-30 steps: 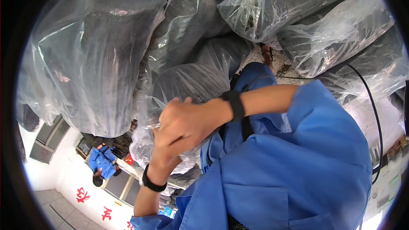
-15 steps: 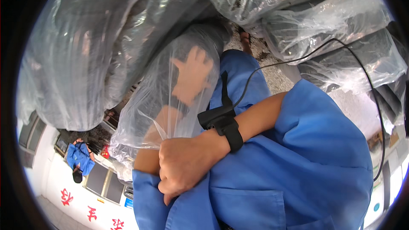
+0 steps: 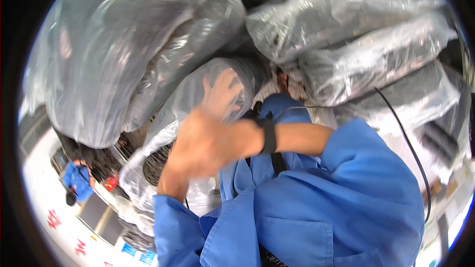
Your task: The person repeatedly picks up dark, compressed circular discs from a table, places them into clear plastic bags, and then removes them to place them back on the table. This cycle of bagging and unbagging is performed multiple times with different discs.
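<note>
My left hand (image 3: 221, 90) lies with its fingers spread, showing through the thin film of a clear plastic bag (image 3: 180, 89). A dark rounded bulk shows at the far end of that bag, its kind hidden. Across my left forearm comes my right hand (image 3: 200, 141), smeared by motion, so its fingers and any grip on the film cannot be made out. A black strap (image 3: 268, 136) circles my right wrist. Beside the bag's near part, a coil of dark strands (image 3: 157, 164) shows.
Large plastic-wrapped dark bundles (image 3: 104, 54) crowd the left. More wrapped bundles (image 3: 346, 12) are stacked at the right, with a black cable (image 3: 408, 143) hanging before them. A person in blue (image 3: 78, 180) is at the far left, near a red object (image 3: 111, 182).
My right hand has moved up over my left forearm, away from where it gripped the bag's edge as a fist. The film has drawn back, uncovering more of my left forearm and the dark coil.
</note>
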`<state>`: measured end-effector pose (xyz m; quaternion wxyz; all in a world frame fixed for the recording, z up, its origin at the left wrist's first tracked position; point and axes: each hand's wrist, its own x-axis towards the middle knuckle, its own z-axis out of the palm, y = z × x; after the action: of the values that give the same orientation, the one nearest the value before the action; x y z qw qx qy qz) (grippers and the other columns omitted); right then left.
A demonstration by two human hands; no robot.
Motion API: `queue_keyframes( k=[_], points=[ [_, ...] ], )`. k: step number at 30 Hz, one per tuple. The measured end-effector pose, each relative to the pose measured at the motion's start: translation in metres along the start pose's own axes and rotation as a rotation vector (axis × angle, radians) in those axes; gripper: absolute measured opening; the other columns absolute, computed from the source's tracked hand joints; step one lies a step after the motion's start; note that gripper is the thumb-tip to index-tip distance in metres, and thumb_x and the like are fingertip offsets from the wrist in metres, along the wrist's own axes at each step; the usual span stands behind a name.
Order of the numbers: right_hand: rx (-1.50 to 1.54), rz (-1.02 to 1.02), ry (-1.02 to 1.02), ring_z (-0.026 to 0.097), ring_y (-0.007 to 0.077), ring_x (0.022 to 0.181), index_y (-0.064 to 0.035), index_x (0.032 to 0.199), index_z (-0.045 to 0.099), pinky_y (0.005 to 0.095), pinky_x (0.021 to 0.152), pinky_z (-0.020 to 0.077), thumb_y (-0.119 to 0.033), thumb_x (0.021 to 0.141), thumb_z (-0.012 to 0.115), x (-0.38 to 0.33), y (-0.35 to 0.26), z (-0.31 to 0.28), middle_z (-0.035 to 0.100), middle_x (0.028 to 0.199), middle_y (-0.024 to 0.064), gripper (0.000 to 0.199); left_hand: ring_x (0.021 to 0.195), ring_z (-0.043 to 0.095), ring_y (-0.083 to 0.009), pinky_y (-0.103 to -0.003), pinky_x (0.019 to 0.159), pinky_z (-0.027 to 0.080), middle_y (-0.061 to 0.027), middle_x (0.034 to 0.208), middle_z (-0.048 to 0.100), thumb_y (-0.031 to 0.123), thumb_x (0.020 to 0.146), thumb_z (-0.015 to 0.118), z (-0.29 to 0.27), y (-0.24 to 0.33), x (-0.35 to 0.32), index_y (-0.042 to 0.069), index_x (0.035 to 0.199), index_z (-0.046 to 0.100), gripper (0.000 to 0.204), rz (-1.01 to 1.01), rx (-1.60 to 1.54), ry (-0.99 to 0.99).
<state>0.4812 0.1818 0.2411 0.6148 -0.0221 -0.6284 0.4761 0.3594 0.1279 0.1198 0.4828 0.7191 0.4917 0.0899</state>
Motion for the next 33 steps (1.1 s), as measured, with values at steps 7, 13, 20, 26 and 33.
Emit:
queue_keyframes(
  k=[7,13,20,26,33],
  points=[
    [-0.157,0.194,-0.14,0.037,0.0205,0.037,-0.005,0.051,0.044,0.0339,0.037,0.0272,-0.011,0.081,0.067,0.013,0.002,-0.031,0.036,0.046,0.0072,0.038,0.126,0.042,-0.0315,-0.034,0.104,0.035,-0.0142,0.138,0.044,0.054,0.094,0.04,-0.113,0.091,-0.136,0.004,0.135,0.043,0.065,-0.665,-0.332,-0.301],
    [-0.288,0.175,-0.293,0.03,0.0169,0.04,-0.0017,0.054,0.039,0.0322,0.041,0.0217,-0.009,0.085,0.063,0.018,-0.002,-0.021,0.031,0.049,0.0072,0.04,0.138,0.026,-0.0247,-0.075,0.1,0.0,-0.0064,0.147,0.035,0.072,0.084,0.036,-0.015,0.024,-0.389,0.026,0.139,0.04,0.072,-1.271,0.423,-0.112],
    [-0.59,0.445,-0.106,0.026,0.0031,0.053,-0.006,0.059,0.038,0.0248,0.047,0.0184,-0.015,0.095,0.052,0.049,-0.009,-0.039,0.033,0.056,-0.0062,0.04,0.116,0.046,-0.0257,-0.071,0.092,0.027,-0.0096,0.116,0.054,0.051,0.085,0.054,-0.053,-0.047,-0.506,0.011,0.109,0.063,0.048,-1.427,0.549,0.412],
    [-1.467,0.32,-0.667,0.041,0.0204,0.052,-0.0003,0.066,0.043,0.0349,0.05,0.0317,-0.013,0.091,0.056,0.084,-0.014,-0.03,0.044,0.058,0.0094,0.031,0.111,0.048,-0.0396,-0.049,0.09,0.042,-0.0271,0.122,0.045,0.029,0.064,0.08,-0.131,-0.137,-0.547,0.005,0.141,0.023,0.099,-1.135,0.505,1.234],
    [-0.487,0.046,-1.245,0.06,0.0325,0.085,0.0,0.095,0.061,0.038,0.075,0.0489,-0.005,0.083,0.056,0.078,0.03,0.341,0.062,0.09,0.0158,0.013,0.09,0.06,-0.0371,-0.043,0.077,0.048,-0.0252,0.096,0.061,0.023,0.077,0.062,-0.17,-0.213,-0.541,-0.001,0.096,0.051,0.032,-0.882,-0.022,1.179]
  ],
)
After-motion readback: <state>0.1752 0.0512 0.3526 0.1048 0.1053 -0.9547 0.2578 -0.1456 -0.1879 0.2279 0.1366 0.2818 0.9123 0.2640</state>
